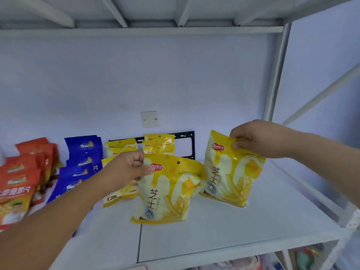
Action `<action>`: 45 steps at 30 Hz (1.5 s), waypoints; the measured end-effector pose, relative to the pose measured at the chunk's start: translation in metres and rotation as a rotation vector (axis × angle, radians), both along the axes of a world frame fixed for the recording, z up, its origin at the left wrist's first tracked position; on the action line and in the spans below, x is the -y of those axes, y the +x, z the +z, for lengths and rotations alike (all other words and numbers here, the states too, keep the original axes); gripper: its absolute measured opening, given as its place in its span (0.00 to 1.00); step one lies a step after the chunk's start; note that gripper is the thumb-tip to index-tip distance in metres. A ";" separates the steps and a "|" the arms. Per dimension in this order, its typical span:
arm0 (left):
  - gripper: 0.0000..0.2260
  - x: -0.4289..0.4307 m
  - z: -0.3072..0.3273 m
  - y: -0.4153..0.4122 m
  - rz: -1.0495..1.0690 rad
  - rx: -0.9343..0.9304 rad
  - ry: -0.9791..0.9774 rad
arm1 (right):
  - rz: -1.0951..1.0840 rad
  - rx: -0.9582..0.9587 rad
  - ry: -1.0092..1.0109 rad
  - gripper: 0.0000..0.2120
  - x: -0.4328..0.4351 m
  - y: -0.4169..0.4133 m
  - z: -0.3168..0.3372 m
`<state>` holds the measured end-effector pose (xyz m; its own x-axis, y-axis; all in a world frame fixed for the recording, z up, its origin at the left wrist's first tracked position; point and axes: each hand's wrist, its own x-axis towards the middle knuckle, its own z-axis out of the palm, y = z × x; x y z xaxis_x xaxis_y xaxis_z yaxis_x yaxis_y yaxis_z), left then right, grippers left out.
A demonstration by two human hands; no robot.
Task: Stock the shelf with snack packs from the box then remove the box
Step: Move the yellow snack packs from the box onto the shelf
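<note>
My left hand (129,168) and right hand (257,141) each pinch a yellow cheese-stick pack (167,190) (231,170) right of the blue packs (81,162); shelf (253,221) half-stocked, box unseen.

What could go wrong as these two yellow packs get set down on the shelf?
1. Each hand, left hand and right hand, pinches only the top edge of its yellow pack; set down upright with nothing behind them, the packs may topple forward.
2. The left forearm crosses just in front of the blue packs, so pulling back could knock them off the shelf.
</note>
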<state>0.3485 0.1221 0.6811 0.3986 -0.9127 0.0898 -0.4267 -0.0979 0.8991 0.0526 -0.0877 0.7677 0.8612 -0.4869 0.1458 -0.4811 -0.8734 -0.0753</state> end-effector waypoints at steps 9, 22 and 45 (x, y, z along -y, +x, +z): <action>0.13 -0.110 -0.023 0.125 0.188 -0.061 0.022 | 0.086 -0.078 0.032 0.05 -0.050 0.148 -0.023; 0.15 -0.105 -0.073 0.230 0.314 -0.262 -0.021 | 0.131 -0.238 0.109 0.09 -0.057 0.259 -0.064; 0.03 0.045 -0.135 0.331 0.426 -0.123 0.133 | 0.175 -0.189 0.048 0.03 0.119 0.416 -0.168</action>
